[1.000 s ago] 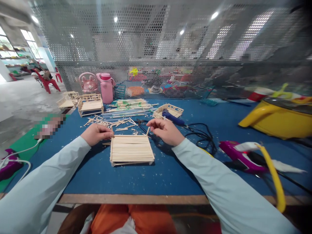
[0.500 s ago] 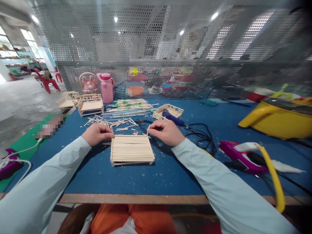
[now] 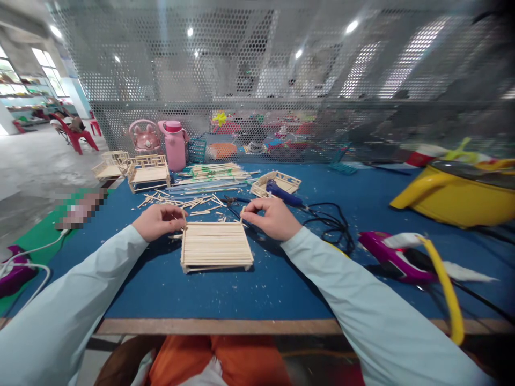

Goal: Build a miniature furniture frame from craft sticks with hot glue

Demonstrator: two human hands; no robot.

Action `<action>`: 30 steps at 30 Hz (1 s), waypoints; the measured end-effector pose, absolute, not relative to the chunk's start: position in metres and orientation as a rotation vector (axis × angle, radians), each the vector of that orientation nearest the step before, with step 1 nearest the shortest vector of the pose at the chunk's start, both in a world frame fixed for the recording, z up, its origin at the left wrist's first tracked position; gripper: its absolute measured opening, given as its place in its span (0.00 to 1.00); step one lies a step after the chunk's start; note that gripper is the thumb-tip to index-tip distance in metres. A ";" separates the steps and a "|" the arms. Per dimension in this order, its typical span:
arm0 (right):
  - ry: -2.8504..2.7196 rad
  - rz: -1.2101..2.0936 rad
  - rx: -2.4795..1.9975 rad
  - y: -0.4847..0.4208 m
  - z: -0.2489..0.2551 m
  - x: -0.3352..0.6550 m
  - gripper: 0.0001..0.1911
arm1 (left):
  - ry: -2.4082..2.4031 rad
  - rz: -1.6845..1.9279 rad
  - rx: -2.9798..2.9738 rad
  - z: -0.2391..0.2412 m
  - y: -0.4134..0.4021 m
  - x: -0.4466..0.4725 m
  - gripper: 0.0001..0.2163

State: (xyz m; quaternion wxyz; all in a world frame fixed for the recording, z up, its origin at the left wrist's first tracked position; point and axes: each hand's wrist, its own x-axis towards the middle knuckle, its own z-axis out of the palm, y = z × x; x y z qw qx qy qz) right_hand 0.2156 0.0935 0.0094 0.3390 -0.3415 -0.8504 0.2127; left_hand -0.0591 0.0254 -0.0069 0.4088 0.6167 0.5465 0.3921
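Observation:
A slatted platform of pale wooden sticks (image 3: 216, 245) rests on low legs on the blue tabletop in front of me. My left hand (image 3: 158, 222) pinches a short upright wooden stick at the platform's far left corner. At the far right corner, my right hand (image 3: 273, 217) pinches another short upright stick (image 3: 242, 214) between thumb and fingertips. Just beyond the hands lie loose cut sticks (image 3: 197, 202). A blue-handled tool (image 3: 284, 193) with a black cord lies partly over a small railed stick frame (image 3: 277, 183).
Two finished-looking stick models (image 3: 148, 172) stand at the back left beside a pink bottle (image 3: 174, 146). A yellow pot (image 3: 458, 195) and a purple-and-white device (image 3: 396, 256) occupy the right side. Perforated metal mesh (image 3: 257, 128) borders the table's back. The wooden table edge (image 3: 217, 326) is nearest me.
Both hands keep their pinch at the platform's far corners. The whole view has shifted very slightly; nothing else visibly differs.

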 end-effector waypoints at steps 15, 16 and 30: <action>-2.230 0.544 -0.872 0.093 0.010 0.215 0.09 | 1.400 1.090 1.286 0.002 0.023 -0.043 0.22; -2.233 0.542 -0.874 0.093 0.010 0.216 0.09 | 1.392 1.088 1.281 0.002 0.023 -0.043 0.22; -2.243 0.532 -0.873 0.094 0.009 0.216 0.09 | 1.400 1.131 1.200 0.003 0.023 -0.043 0.24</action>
